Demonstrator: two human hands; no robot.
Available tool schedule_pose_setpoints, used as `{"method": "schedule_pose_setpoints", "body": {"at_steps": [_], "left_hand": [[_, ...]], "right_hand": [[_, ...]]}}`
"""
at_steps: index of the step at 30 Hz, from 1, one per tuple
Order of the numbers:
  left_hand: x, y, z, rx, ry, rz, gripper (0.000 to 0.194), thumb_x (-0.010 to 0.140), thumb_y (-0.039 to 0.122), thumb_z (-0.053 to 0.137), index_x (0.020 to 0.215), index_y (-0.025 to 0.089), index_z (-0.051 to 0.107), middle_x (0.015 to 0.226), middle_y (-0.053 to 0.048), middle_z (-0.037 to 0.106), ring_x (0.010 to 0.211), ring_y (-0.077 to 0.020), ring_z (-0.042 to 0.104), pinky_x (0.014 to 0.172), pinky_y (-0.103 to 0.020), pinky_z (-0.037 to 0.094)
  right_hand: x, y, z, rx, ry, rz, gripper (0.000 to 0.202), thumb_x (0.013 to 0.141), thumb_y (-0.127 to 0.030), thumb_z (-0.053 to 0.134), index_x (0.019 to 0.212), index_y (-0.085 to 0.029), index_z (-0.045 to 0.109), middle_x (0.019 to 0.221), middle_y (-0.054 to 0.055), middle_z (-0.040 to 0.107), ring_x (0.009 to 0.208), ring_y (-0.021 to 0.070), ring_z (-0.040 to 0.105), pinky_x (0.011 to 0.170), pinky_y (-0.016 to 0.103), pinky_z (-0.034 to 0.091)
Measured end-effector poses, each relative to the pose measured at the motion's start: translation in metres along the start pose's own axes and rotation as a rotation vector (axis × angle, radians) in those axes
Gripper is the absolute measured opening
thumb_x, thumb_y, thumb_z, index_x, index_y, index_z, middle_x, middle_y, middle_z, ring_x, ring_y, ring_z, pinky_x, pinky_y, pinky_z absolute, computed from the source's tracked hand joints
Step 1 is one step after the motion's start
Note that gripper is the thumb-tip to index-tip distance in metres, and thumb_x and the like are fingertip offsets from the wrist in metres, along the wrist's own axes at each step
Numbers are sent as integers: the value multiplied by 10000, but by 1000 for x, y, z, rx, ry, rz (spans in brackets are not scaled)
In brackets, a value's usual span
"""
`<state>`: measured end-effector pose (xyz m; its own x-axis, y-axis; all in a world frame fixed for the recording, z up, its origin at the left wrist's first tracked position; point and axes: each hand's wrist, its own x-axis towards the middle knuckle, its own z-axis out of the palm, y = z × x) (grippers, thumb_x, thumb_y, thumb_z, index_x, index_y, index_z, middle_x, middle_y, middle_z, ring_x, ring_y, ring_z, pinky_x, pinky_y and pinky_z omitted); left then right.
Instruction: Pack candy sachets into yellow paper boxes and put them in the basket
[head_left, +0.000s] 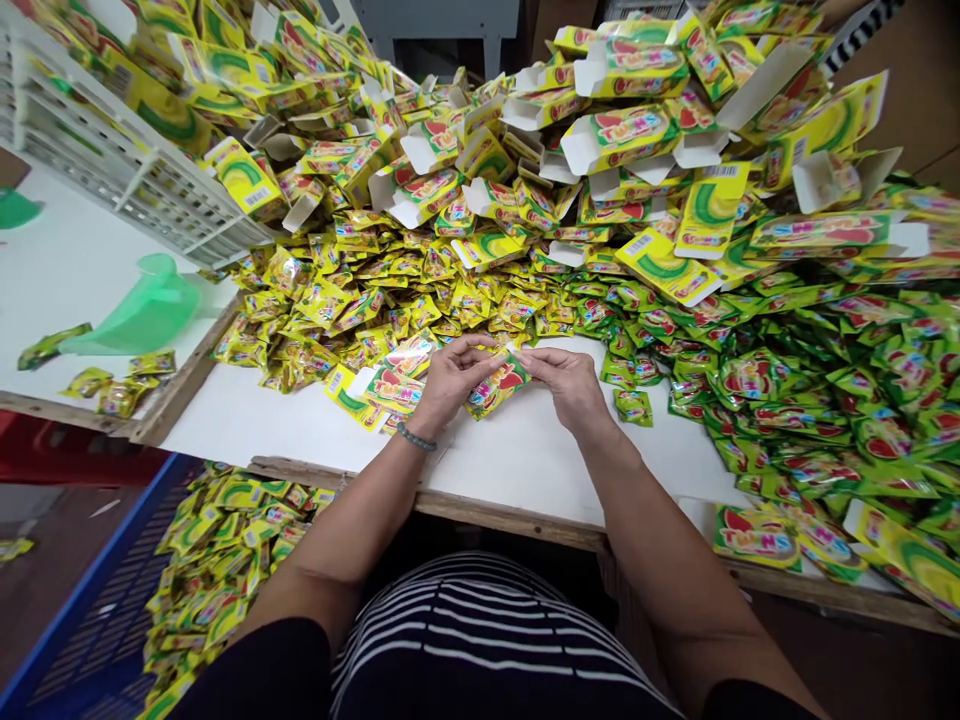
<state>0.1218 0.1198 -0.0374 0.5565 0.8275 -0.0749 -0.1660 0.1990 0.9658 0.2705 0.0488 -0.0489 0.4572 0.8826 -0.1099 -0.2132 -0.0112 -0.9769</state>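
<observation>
Above the worktop (525, 460), your left hand (450, 380) and right hand (570, 385) pinched one sachet (499, 385); best gripped evenly, clear of the twelve-o'clock heap.

Two hands, left (448, 383) and right (568, 385), at six o'clock, one box (498, 384) between them; sachets (420, 300) heaped at twelve and three, too many to count; open boxes (622, 135) piled at one, dozens; one green scoop (146, 310) at nine; one crate (112, 150) at ten
</observation>
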Motion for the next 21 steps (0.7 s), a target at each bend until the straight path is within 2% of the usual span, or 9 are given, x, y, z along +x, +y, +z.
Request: {"method": "schedule_pose_setpoints", "body": {"at_steps": [5, 8, 11, 13, 16, 18, 21], "left_hand": [[0, 3, -1, -32, -33, -49, 444, 583, 335, 856, 945, 149, 680, 710, 6, 713, 636, -103, 650, 681, -228, 509], [0, 2, 0, -57, 24, -55, 469, 554, 349, 867, 930, 144, 675, 718, -1, 719, 635, -114, 654, 676, -241, 515], [-1, 3, 3, -112, 92, -36, 481, 542, 369, 869, 921, 151, 667, 737, -4, 723, 646, -125, 658, 668, -251, 517], [-2, 4, 4, -141, 123, -19, 471, 547, 377, 865, 911, 157, 663, 728, -2, 717, 637, -124, 650, 648, -247, 509], [-3, 6, 5, -140, 137, -5, 462, 564, 385, 854, 917, 161, 657, 689, 10, 693, 599, -112, 623, 614, -235, 485], [-3, 6, 5, -127, 99, -23, 496, 562, 386, 853, 953, 160, 645, 671, 19, 679, 583, -105, 610, 609, -232, 475], [-4, 6, 6, -100, 39, -63, 573, 553, 394, 853, 1012, 159, 604, 651, 33, 663, 565, -96, 593, 592, -220, 453]], "right_hand": [[-1, -2, -8, -131, -60, -95, 250, 602, -432, 822, 746, -232, 781, 730, 11, 742, 737, 205, 665, 761, 373, 524], [-3, -1, -9, -174, -113, -166, 217, 710, -445, 746, 771, -240, 782, 771, 9, 738, 781, 210, 657, 772, 370, 516], [-8, 0, -2, -112, -143, -156, 281, 827, -478, 618, 836, -248, 780, 801, 17, 730, 772, 202, 643, 714, 354, 512], [-12, 1, 5, -115, -121, -186, 303, 858, -474, 577, 896, -246, 772, 874, 34, 732, 832, 210, 646, 725, 356, 511], [-19, -1, 16, -284, -33, -353, 261, 845, -433, 606, 941, -242, 756, 977, 54, 725, 946, 223, 637, 835, 382, 504], [-23, -4, 20, -415, 28, -462, 248, 852, -427, 592, 913, -243, 748, 970, 63, 724, 963, 225, 633, 884, 398, 493], [-24, -7, 22, -474, 67, -512, 281, 872, -450, 551, 901, -238, 733, 985, 75, 721, 973, 224, 636, 886, 389, 494]]}}
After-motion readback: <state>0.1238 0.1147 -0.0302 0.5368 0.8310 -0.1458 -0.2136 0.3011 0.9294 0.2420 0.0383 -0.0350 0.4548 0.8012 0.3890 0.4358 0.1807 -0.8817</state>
